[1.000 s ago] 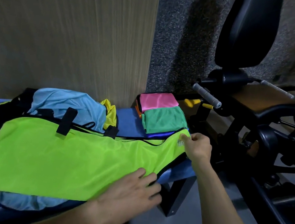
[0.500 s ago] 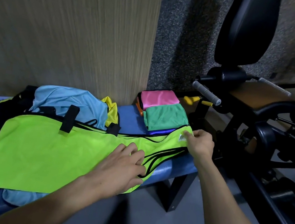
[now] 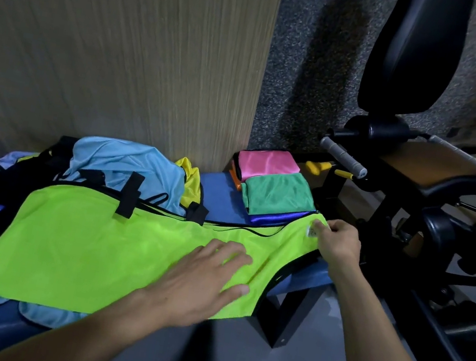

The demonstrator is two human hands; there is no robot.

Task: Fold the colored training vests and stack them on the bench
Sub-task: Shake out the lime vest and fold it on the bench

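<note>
A gym corner: a wood-grain wall panel (image 3: 121, 42) behind, a speckled dark wall to its right, and a black exercise machine (image 3: 396, 138) at the far right. Along the foot of the panel runs a blue padded table (image 3: 216, 205).

In the head view, the one landmark is the lime-green vest (image 3: 85, 242), which is spread flat along the front of the table. Its long axis runs left to right, along the table; the wide hem is at the left, and the narrow shoulder end points right, toward the machine. Behind the green vest lies an unfolded heap, with a light blue vest (image 3: 124, 166) on top and a yellow one (image 3: 189, 181) beside it. Past the vest's right tip sits the folded stack: a green piece (image 3: 279, 194) over a blue one, with a pink piece (image 3: 269, 160) just behind.

The left hand (image 3: 207, 273) rests flat on the vest's right half, fingers straight and slightly spread, pressing the cloth down. The right hand (image 3: 337, 242) is at the shoulder tip, its fingers pinching the cloth by the small white label (image 3: 312, 232).

The right hand holds the free end, and the rest of the vest lies to its left. A fold would likely carry that tip leftward along the long axis, over the left hand's pressing line.
</note>
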